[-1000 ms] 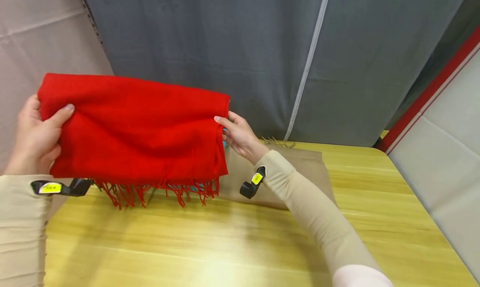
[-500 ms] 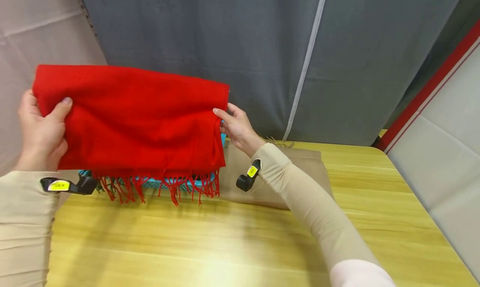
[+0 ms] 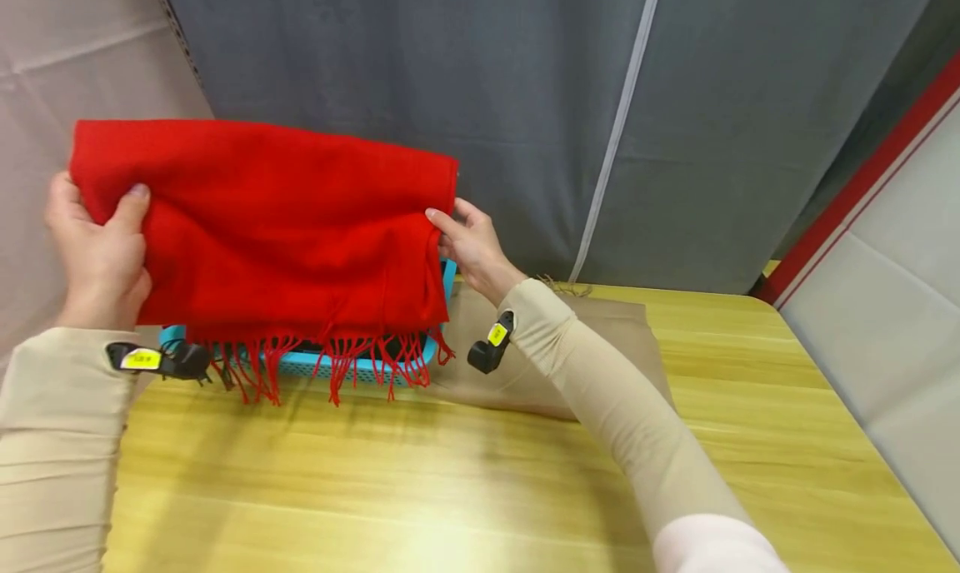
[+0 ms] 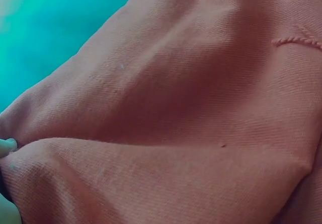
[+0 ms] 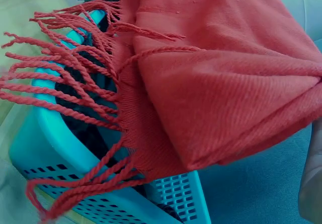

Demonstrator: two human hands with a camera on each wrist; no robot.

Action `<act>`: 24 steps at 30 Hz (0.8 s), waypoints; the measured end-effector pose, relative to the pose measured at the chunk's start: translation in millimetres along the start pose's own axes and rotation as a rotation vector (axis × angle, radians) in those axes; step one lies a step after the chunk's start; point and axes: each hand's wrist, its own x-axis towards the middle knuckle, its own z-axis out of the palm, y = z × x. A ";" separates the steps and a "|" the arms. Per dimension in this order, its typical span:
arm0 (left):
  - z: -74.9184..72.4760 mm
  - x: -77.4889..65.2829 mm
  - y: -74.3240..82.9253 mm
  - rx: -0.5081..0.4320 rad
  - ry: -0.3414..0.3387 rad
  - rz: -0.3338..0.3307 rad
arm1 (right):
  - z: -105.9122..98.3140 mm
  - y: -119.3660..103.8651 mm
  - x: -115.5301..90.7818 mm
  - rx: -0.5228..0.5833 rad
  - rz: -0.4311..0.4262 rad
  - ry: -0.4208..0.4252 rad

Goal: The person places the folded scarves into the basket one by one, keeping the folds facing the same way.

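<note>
A folded red scarf (image 3: 292, 231) with twisted fringe hangs between both hands in the head view. My left hand (image 3: 101, 252) grips its left side, thumb in front and fingers behind. At the other side my right hand (image 3: 474, 246) pinches the edge between thumb and fingers. Below and behind the cloth stands a blue plastic basket (image 3: 300, 365), mostly covered by it. In the right wrist view the fringe trails over the rim of the basket (image 5: 53, 128), and dark material shows inside. Cloth folds of the scarf (image 4: 176, 93) fill most of the left wrist view.
Right of the basket, a flat beige folded cloth (image 3: 600, 331) with a fringe at its back lies on the wooden table (image 3: 375, 481). A grey curtain (image 3: 420, 65) hangs behind the table. White panels stand at left and right.
Both hands have raised the scarf slightly in the head view, and the left hand has shifted a little rightward. More of the blue basket shows beneath the fringe.
</note>
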 end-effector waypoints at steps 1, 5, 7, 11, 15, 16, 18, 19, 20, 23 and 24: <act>1.0 -0.1 -0.8 -0.003 0.002 0.008 | -0.2 0.6 0.0 -0.004 0.000 0.003; 2.8 0.5 -6.9 -0.005 -0.008 0.005 | -1.6 5.5 0.0 -0.035 0.009 0.013; 2.1 0.8 -12.2 0.016 -0.015 -0.021 | -2.9 9.6 -0.7 -0.058 0.029 0.016; -1.7 0.4 -23.6 0.054 -0.034 -0.096 | -5.5 19.0 -2.5 -0.096 0.069 0.015; -4.9 0.7 -31.5 0.082 -0.085 -0.166 | -8.2 25.6 -3.1 -0.112 0.081 0.024; -5.5 0.9 -33.1 0.090 -0.105 -0.181 | -9.1 27.1 -2.9 -0.116 0.083 0.029; -6.8 1.4 -36.0 0.121 -0.153 -0.211 | -11.1 29.7 -2.1 -0.128 0.089 0.041; -7.5 1.6 -37.7 0.136 -0.180 -0.225 | -12.0 31.0 -1.7 -0.132 0.095 0.046; -8.0 1.7 -39.3 0.155 -0.205 -0.239 | -12.9 32.4 -1.1 -0.139 0.101 0.050; -10.7 1.5 -43.8 0.252 -0.276 -0.263 | -15.0 36.7 0.4 -0.157 0.133 0.056; -11.8 1.2 -45.2 0.273 -0.299 -0.271 | -15.6 38.2 0.8 -0.161 0.145 0.054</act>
